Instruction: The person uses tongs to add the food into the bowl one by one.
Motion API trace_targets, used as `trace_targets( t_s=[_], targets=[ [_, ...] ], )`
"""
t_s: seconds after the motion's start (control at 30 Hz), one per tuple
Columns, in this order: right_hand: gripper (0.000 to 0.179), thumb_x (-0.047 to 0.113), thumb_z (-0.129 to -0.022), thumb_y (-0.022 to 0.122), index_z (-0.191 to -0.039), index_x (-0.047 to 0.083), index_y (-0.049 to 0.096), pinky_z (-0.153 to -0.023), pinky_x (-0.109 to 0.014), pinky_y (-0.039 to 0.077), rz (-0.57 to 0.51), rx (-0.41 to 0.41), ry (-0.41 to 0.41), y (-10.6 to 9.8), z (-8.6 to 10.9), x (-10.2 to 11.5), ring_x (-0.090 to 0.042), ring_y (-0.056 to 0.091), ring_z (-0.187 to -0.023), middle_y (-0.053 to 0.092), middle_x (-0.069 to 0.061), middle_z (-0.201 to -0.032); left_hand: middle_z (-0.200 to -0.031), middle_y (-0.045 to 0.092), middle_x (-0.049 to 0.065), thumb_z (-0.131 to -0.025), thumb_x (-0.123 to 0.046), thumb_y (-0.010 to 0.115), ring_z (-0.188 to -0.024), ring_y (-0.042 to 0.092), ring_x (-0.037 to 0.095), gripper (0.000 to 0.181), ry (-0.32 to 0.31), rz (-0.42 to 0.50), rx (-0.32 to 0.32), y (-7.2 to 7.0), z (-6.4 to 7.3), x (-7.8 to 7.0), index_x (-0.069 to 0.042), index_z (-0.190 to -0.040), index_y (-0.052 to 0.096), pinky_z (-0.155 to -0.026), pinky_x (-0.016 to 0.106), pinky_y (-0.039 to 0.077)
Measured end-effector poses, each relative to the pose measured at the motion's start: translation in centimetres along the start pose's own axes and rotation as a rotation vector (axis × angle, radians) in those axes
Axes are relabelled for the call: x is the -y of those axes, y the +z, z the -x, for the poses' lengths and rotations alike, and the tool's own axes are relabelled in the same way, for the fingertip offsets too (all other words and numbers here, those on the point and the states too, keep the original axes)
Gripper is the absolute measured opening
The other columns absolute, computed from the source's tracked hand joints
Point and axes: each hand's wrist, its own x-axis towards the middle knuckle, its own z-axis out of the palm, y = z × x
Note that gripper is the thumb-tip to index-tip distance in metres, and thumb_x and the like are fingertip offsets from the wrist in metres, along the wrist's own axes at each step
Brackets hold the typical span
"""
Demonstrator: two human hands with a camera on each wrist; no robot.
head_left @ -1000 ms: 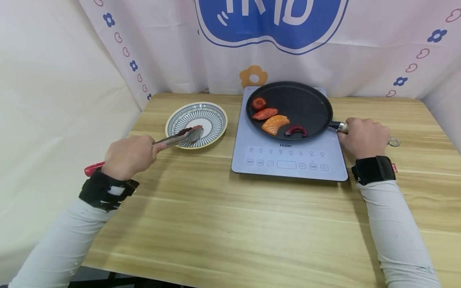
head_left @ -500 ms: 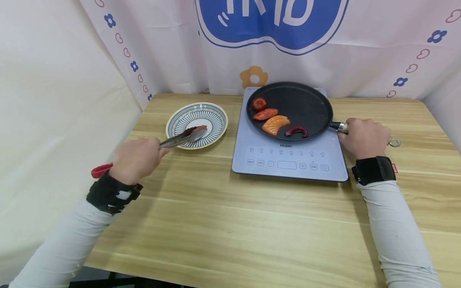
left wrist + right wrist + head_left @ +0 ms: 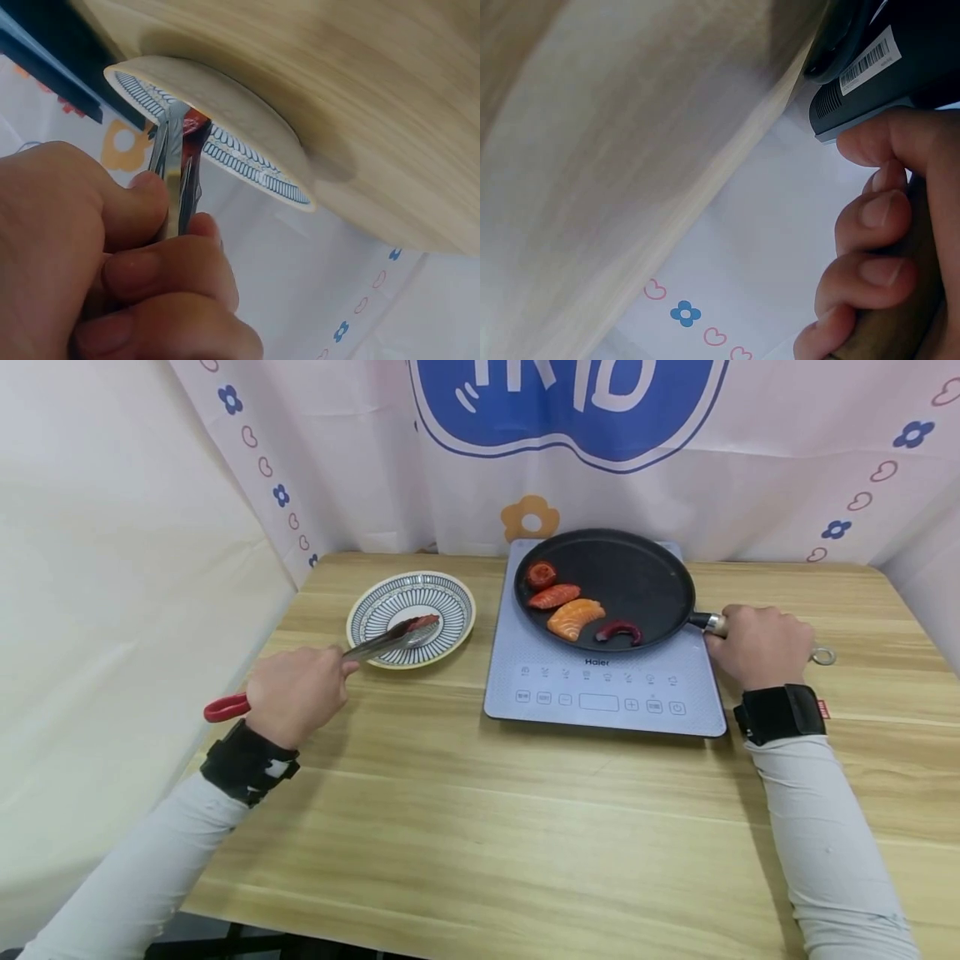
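In the head view my left hand (image 3: pixel 298 692) grips metal tongs (image 3: pixel 372 647), whose red end loop (image 3: pixel 227 707) sticks out behind the wrist. The tongs' tips are over the patterned plate (image 3: pixel 356 625), with a red piece (image 3: pixel 422 622) of unclear kind at them. From the left wrist, the red piece (image 3: pixel 193 123) shows between the tong arms, partly hidden by the plate's edge. My right hand (image 3: pixel 761 645) holds the handle (image 3: pixel 707 622) of a black frying pan (image 3: pixel 637 578). In the pan lie a salmon slice (image 3: pixel 574 619), a tomato half (image 3: pixel 541 575), a red piece (image 3: pixel 555 596) and a dark red curved piece (image 3: pixel 619 631).
The pan sits on a pale induction cooker (image 3: pixel 517 714) marked Haier, at the back of the wooden table (image 3: pixel 480 827). A printed white curtain (image 3: pixel 375 460) hangs right behind the table. Barcode-labelled black casing (image 3: pixel 868 60) shows beside the right hand's fingers.
My left hand has moved to the right with the tongs, and their tips have slid toward the middle right of the plate. The right hand and pan stay put.
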Motion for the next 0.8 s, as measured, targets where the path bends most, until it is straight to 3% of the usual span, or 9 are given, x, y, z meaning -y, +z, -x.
trace_targets(
  t_s=[0.57,0.8],
  targets=[
    [0.03,0.025,-0.091,0.073,-0.073,0.007,0.057,-0.05,-0.043,0.03,-0.007,-0.009,0.004,0.06,-0.01,-0.03,-0.034,0.047,-0.055,0.049,-0.01,-0.058,-0.054,0.041,0.005,-0.106,-0.036,0.061,-0.044,0.045,0.03,0.044,0.012,-0.016,-0.089,0.17,-0.22,-0.39,-0.003,-0.079,0.061,-0.038,0.043,0.035],
    [0.027,0.025,-0.091,0.073,-0.076,0.006,0.061,-0.05,-0.042,0.03,0.001,-0.007,0.005,0.15,-0.09,-0.06,-0.034,0.047,-0.055,0.049,-0.01,-0.058,-0.052,0.037,0.003,-0.105,-0.034,0.063,-0.042,0.04,0.027,0.045,0.023,-0.022,-0.123,0.49,-0.36,-0.11,-0.006,-0.071,0.055,-0.036,0.039,0.029]
  ],
)
